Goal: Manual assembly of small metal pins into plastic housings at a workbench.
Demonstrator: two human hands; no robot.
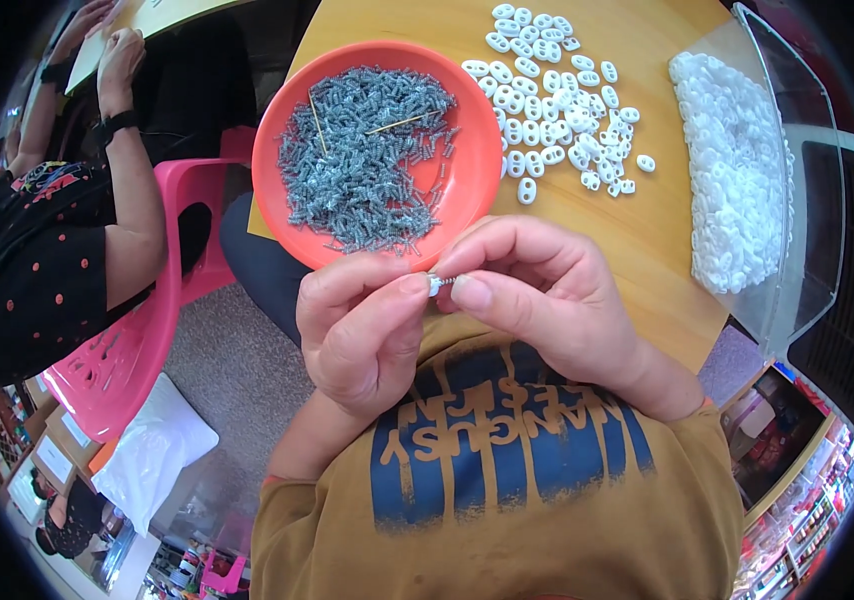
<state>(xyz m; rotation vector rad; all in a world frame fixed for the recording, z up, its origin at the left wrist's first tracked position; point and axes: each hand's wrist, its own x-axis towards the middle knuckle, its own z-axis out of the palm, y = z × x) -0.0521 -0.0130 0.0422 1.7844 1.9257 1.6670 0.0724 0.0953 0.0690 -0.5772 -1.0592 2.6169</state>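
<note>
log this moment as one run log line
left hand: pinching small white piece; right hand: pinching small spring beside it; red bowl: springs, two thin sticks; table: loose white ovals; clear bin: heaped white ovals

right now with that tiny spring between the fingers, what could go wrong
The small spring is pinched only at the fingertips of the right hand, against a small pale piece in the left hand, so it might slip or ping away. The red bowl seems to reach past the edge of the table; a knock could spill its heaped springs.
</note>
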